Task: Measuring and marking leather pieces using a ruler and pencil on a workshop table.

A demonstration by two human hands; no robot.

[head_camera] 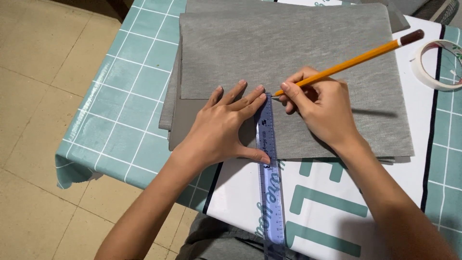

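1. Grey fabric (298,48) lay folded in layers across the counter (130,96), which was covered by a teal cloth with a white grid and a white printed panel near the person.
2. A translucent blue ruler (269,183) ran lengthwise from the fabric's middle down past the counter's near edge, its far end resting on the grey cloth.
3. The left hand (224,127) was spread flat and open — fingers splayed on the fabric, thumb and the side of the index finger pressed against the ruler's left edge, pinning it down.
4. The right hand (320,106) was closed around a yellow pencil (346,62), pinched between thumb and fingertips.
5. The pencil's tip touched the fabric just beside the ruler's far end, on its right side; its dark brown eraser end slanted up and away to the right.
6. A roll of pale tape (440,65) sat flat on the counter near the far right edge — well apart from both hands.
7. Beige floor tiles (43,120) showed to the left of the counter.
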